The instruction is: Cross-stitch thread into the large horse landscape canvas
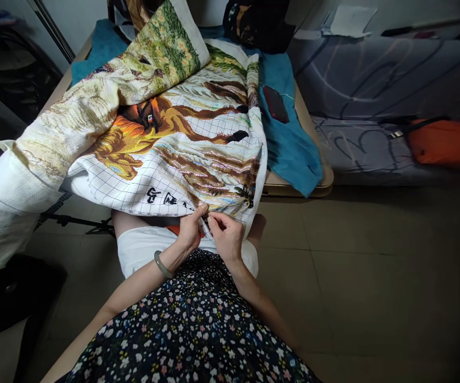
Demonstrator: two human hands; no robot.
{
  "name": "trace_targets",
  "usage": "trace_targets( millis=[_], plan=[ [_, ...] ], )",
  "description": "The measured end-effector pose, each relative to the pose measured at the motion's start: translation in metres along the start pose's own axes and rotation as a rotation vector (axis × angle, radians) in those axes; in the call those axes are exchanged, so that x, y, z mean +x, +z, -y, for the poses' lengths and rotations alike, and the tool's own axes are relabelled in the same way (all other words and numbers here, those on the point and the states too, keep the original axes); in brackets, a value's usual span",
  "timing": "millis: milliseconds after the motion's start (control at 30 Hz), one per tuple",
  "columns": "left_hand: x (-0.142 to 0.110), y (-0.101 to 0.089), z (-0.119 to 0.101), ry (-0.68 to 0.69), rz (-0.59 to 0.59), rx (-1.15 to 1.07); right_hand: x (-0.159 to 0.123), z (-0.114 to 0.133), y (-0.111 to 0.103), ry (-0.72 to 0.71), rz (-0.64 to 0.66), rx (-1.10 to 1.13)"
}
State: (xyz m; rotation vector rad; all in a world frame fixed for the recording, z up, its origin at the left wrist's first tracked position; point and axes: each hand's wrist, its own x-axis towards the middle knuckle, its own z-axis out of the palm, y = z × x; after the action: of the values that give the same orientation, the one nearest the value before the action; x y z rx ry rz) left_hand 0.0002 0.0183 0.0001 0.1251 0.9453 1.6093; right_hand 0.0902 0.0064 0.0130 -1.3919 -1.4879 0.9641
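A large cross-stitch cloth (198, 175) with a printed grid and partly stitched picture spreads from a table down over my lap. My left hand (190, 229) is closed on its near edge, thumb on top, where the cloth is folded. Right beside it, my right hand (227, 234) has thumb and forefinger pinched together at the same edge. Whatever sits between those fingertips is too small to make out. Black stitched characters (169, 198) lie just left of my hands. The cloth's far left part is rolled up into a thick bundle (66, 127).
Under the cloth, a teal cloth (293, 154) covers the table, with a dark phone (276, 104) on it. A black patterned bag or bundle (257, 24) sits at the back. To the right are a grey patterned sofa (357, 143) and an orange bag (447, 142).
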Motion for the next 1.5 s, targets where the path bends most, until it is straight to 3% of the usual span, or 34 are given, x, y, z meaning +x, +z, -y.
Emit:
trace_targets(
  millis=[433, 567, 967, 1133, 1300, 1367, 1500],
  plan=[
    [-0.001, 0.002, -0.002, 0.017, -0.019, 0.057, 0.002, -0.001, 0.003, 0.053, -0.023, 0.059],
    [0.000, 0.004, -0.003, 0.071, -0.045, 0.092, -0.002, -0.009, 0.009, 0.022, -0.069, 0.055],
    [0.001, 0.005, -0.003, -0.011, -0.091, 0.074, -0.002, -0.015, 0.016, -0.124, -0.189, -0.030],
    [0.000, 0.006, -0.003, -0.011, -0.102, 0.052, -0.001, -0.015, 0.017, -0.100, -0.180, -0.023],
    [-0.002, 0.002, -0.002, 0.012, -0.009, -0.004, 0.003, -0.004, 0.013, 0.032, -0.200, 0.106],
    [-0.002, -0.002, -0.001, 0.010, 0.027, -0.016, 0.007, 0.002, 0.009, 0.047, -0.158, 0.093],
    [-0.001, -0.010, 0.003, 0.022, 0.072, -0.005, 0.016, 0.014, 0.003, -0.060, 0.042, -0.176]
  ],
)
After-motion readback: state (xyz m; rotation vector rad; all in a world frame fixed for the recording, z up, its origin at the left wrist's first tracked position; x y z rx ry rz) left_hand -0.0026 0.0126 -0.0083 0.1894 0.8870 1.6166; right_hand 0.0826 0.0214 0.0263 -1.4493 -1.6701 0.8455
